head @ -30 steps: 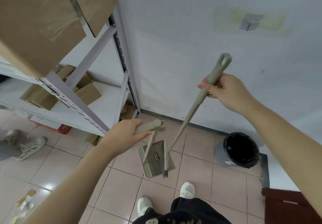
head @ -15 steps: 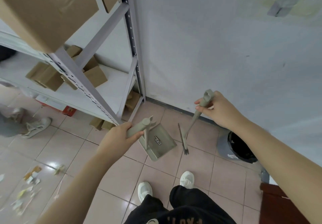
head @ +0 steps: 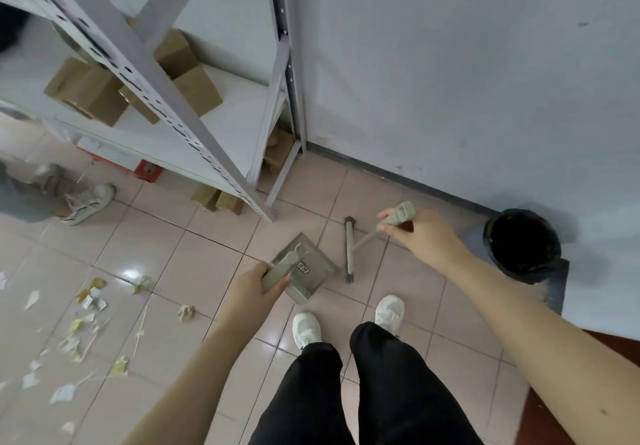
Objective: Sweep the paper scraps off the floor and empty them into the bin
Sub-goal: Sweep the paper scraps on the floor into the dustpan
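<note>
Paper scraps: scattered over the tiled floor at lower left, well apart from the bin. Thin and very light, a few crumpled, so likely to flutter or skid ahead of the bristles; short, low strokes advised.
Broom: slim, stiff and probably light. Head low, just right of the dustpan; contact with the tiles cannot be told. Taken at the top end of the handle, though a lower hold would probably give better control.
Right hand: fingers curled round the broom handle's top.
Dustpan: rigid plastic, tilted, near the white shoes. Best kept level once loaded.
Left hand: wrapped round the dustpan's upright handle.
Bin: black-lined and open-topped, against the wall at far right, near the broom.
Shelving rack: grey metal, holding cardboard boxes, behind the scraps.
Progress: both tools in hand — no scraps visible in the pan.
</note>
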